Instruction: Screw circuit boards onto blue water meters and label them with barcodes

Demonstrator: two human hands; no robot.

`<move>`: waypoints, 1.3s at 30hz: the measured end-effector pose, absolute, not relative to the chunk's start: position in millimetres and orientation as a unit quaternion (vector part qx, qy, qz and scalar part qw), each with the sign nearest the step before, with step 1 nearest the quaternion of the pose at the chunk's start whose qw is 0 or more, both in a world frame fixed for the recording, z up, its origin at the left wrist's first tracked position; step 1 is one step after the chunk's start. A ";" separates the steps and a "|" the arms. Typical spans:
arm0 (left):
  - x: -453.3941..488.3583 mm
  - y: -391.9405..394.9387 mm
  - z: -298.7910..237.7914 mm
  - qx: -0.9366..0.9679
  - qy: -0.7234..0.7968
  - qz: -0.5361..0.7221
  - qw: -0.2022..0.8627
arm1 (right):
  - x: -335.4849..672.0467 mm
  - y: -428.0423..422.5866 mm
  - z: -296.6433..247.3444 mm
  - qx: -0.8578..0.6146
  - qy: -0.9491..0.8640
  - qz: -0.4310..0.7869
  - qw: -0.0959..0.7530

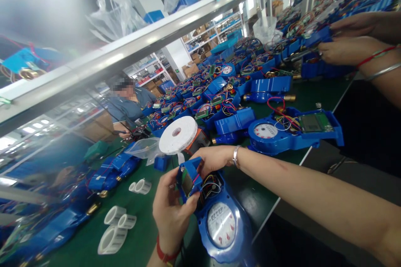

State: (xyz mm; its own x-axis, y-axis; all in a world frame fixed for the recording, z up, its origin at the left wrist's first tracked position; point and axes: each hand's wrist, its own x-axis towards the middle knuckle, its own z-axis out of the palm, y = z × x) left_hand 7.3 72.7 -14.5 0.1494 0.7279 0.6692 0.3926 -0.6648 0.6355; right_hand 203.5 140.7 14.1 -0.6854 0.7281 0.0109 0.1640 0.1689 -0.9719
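Note:
A blue water meter with a round white dial lies in front of me, its wiring compartment uncovered and full of coloured wires. My left hand, a red band at its wrist, grips a tilted blue meter cover with a green circuit board and small display inside. My right hand, wearing a silver bracelet, holds the cover's upper right side; some of its fingertips are hidden behind it. Behind my hands a roll of white tape rests at an orange-and-black holder.
Several rolls of labels stand on the green tabletop. Another opened meter sits near the table edge at right. Many wired meters fill the back. A co-worker's hands work at upper right; another person is farther back.

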 end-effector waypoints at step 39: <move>23.6 71.0 11.3 0.838 0.359 0.400 0.091 | 215.8 48.7 39.8 -0.293 -0.408 0.746 0.437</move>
